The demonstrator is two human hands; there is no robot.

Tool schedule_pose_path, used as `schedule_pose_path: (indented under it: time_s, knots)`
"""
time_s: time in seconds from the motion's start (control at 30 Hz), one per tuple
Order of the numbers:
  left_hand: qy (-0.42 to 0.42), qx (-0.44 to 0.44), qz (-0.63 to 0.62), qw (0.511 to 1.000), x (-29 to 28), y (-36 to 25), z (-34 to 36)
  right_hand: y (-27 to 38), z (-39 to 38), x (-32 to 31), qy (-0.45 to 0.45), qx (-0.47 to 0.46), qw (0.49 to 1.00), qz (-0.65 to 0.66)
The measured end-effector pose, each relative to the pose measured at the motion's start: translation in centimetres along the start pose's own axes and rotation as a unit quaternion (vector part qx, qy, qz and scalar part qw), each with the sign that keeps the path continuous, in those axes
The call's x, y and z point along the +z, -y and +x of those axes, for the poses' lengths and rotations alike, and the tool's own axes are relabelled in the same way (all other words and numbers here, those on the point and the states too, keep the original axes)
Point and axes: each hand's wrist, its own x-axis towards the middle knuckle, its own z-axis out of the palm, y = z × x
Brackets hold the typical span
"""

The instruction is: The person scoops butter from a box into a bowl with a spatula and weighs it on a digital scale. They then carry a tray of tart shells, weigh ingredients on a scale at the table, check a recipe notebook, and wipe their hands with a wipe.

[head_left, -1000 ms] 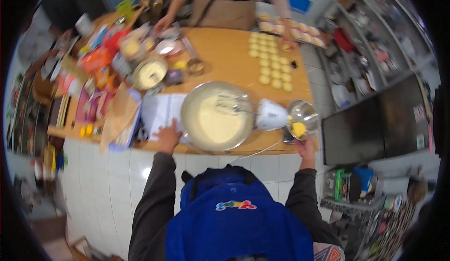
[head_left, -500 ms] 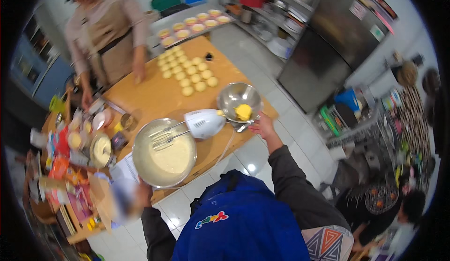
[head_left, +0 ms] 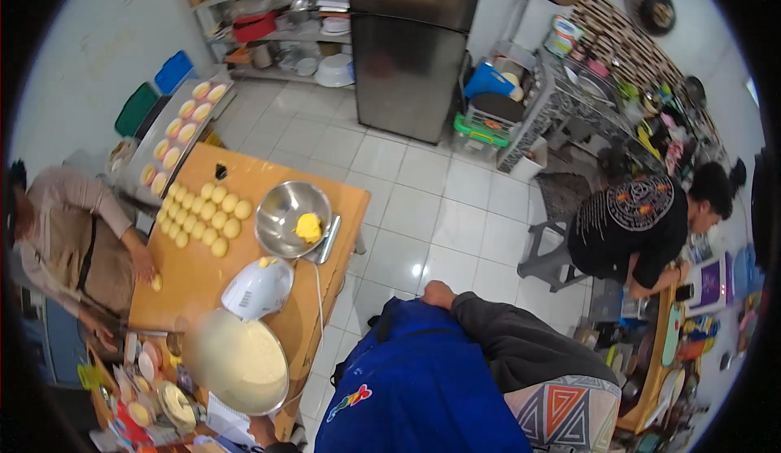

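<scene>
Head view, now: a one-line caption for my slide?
Left hand beside metal bowl of pale batter, white hand mixer beyond; right hand near blue apron.

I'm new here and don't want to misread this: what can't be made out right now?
In the head view:
White mixer: its beaters are lost in the blur over the batter bowl.
Left hand: fingers mostly hidden by that bowl's rim.
Flat silver device: mostly covered by the steel bowl.
Paper: markings too small; partly covered by the batter bowl.
</scene>
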Motion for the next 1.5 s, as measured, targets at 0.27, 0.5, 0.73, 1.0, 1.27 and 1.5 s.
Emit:
schedule_pose_path:
  time_s: [0.27, 0.5, 0.73, 1.0, 1.27, 1.5]
  knots:
    - [0.024, 0.082, 0.073, 0.994, 0.7, -0.3, 1.1, -2.7, -5.9, 2.4, -0.033, 0.111, 0.991, 0.07]
    - [0.086, 0.17, 0.078, 0.979, 0.2, 2.9, 4.1, -0.4, -10.4, 4.8, -0.025, 0.043, 0.998, 0.026]
    - [0.028, 0.09, 0.028, 0.995, -0.8, 1.4, 0.7, 4.8, -8.0, 4.7, -0.139, 0.122, 0.978, 0.098]
    - [-0.044, 0.078, -0.021, 0.996, -1.3, 1.2, -3.0, 16.1, 1.9, -7.7, -0.091, 0.106, 0.809, 0.571]
    - [-0.19, 0.094, -0.138, 0.967, 1.5, 1.9, -7.1, 21.0, 10.3, -14.1, 0.016, 0.036, 0.784, 0.619]
    - [0.005, 0.025, -0.179, 0.983, 2.4, -6.4, -14.2, 23.4, 14.4, -16.4, 0.105, 0.041, 0.814, 0.57]
